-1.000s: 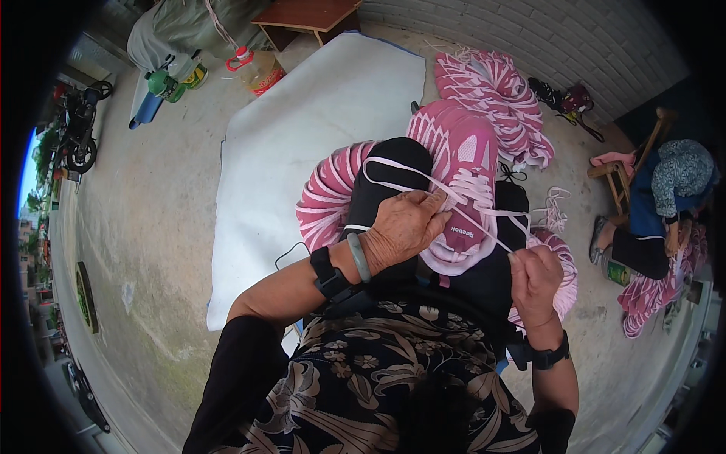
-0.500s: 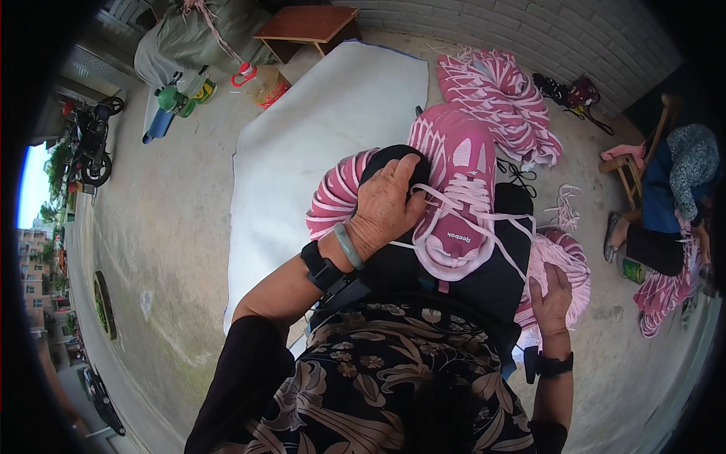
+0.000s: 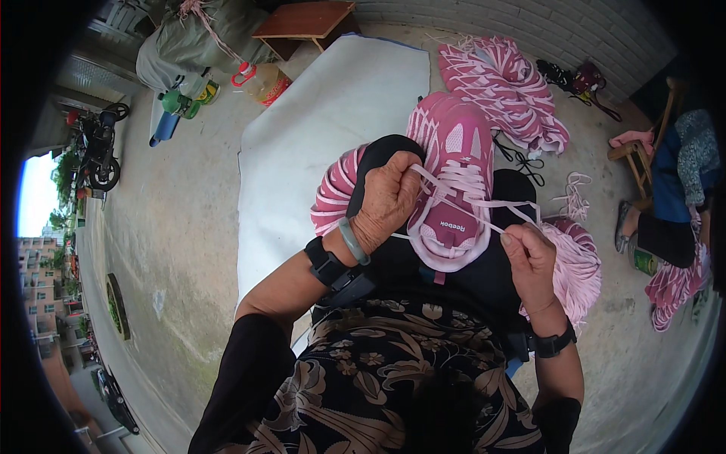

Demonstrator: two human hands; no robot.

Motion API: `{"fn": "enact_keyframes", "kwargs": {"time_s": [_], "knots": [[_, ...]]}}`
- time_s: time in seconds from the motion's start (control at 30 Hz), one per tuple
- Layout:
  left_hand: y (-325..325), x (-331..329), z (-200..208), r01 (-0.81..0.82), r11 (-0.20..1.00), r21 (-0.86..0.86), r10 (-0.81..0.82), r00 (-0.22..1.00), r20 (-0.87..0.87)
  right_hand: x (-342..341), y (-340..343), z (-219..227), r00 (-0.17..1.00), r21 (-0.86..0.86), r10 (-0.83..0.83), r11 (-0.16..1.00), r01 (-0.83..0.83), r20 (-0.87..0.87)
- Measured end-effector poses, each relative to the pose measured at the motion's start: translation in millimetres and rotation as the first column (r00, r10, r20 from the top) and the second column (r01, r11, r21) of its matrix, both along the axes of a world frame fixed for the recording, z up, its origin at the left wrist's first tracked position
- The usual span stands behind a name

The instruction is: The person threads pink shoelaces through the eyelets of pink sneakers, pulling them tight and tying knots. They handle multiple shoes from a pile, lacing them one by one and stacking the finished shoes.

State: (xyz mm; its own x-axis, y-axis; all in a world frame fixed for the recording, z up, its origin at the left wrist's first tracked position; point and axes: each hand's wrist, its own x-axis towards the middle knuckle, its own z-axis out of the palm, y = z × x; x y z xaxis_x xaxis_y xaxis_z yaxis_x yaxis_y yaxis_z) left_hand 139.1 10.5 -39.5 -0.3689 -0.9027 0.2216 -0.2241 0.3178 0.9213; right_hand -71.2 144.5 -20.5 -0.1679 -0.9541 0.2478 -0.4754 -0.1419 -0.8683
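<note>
On my lap lies a pink shoe upper with pale pink laces threaded through its eyelets, its toe pointing away from me. My left hand, above my left knee, is closed on one lace end beside the shoe's left edge. A second lace end is pinched between thumb and finger of my right hand, to the right of the heel opening. The lace runs across the tongue toward my right hand. Past the toe, more nested pink uppers stick out.
A coil of nested pink uppers curves by my left knee. A bigger bundle lies beyond on the right, and a bunch of pink laces hangs beside my right hand. A white sheet covers the ground ahead. Another person's leg shows at right.
My right hand has risen from the lace bunch to the shoe and now pinches a lace end. My left hand has closed from lying flat and grips the other lace end.
</note>
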Motion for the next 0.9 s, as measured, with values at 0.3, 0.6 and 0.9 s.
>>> {"fn": "enact_keyframes", "kwargs": {"time_s": [0.3,0.6,0.9], "knots": [[13,0,6,0.073,0.983,-0.166,-0.039,0.98,0.197,-58,79,-17,0.855,-0.183,-0.143,0.981,0.058,-0.498],[23,-38,23,0.384,0.776,-0.501,-0.187,0.898,0.399,15,-10,-7,0.994,0.123,0.033,0.992,-0.02,-0.107],[27,-46,14,0.303,0.813,-0.497,-0.065,0.895,0.441,22,-21,-25,0.958,-0.037,-0.034,0.999,0.024,-0.286]]}}
